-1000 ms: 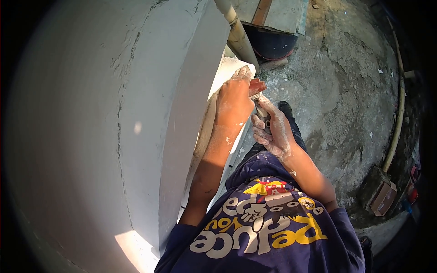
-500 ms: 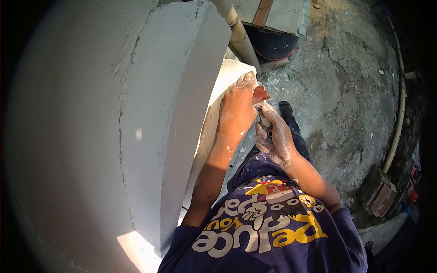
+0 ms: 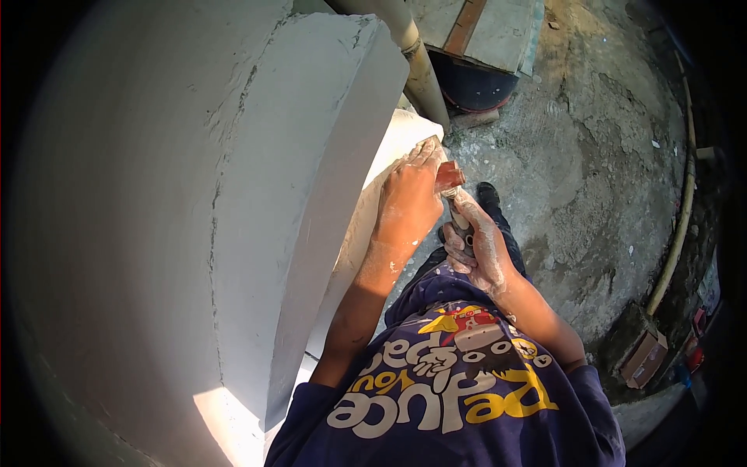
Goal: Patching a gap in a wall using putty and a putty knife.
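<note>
The right hand [image 3: 484, 251], whitened with dust, is closed around a grey hand tool [image 3: 460, 221] with a round hole, whose far end meets or nearly meets a small reddish-brown block-like piece [image 3: 449, 177]. The left hand [image 3: 409, 193] lies with its fingers extended on a sunlit white plastered ledge [image 3: 411, 127], beside the pale grey wall [image 3: 156, 194]; I cannot tell whether its hidden thumb holds something.

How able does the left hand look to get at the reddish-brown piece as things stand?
Likely yes: the left hand, fingers stretched along the pale ledge, is right beside the reddish-brown piece, with nothing visible between. The right hand, gripping a tool, sits just below.
</note>
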### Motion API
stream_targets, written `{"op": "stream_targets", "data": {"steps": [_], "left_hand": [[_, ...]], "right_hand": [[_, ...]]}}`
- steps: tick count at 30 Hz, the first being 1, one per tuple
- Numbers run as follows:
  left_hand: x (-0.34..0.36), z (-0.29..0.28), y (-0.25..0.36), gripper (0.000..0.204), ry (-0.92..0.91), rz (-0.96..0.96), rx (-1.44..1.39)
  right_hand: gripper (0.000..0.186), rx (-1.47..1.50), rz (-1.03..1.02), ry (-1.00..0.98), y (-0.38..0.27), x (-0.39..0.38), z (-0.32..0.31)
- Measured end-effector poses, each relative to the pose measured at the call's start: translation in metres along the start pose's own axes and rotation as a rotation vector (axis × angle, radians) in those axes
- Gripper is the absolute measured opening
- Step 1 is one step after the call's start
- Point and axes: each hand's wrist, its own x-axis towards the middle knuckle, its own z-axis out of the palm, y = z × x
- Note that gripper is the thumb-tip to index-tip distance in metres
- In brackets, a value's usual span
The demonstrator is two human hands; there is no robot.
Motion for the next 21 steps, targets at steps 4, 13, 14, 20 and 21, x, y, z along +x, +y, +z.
{"op": "stream_targets", "data": {"steps": [4, 13, 14, 20, 21], "left_hand": [[0.007, 0.001, -0.002, 0.05, 0.014, -0.004, -0.017], [0.014, 0.012, -0.007, 0.046, 0.142, -0.013, 0.008], [0.016, 0.013, -0.007, 0.045, 0.193, -0.044, 0.002], [0.013, 0.022, -0.007, 0.048, 0.341, -0.186, -0.048], [0.011, 0.023, -0.005, 0.048, 0.379, -0.192, -0.091]], "right_hand": [[0.031, -0.016, 0.023, 0.009, -0.011, 0.004, -0.001], [0.03, -0.074, 0.096, -0.037, -0.034, 0.014, -0.008], [0.029, -0.111, 0.108, -0.075, -0.042, 0.02, -0.01], [0.034, -0.298, 0.254, -0.126, -0.076, 0.031, -0.006], [0.034, -0.332, 0.276, -0.144, -0.079, 0.031, -0.005]]}}
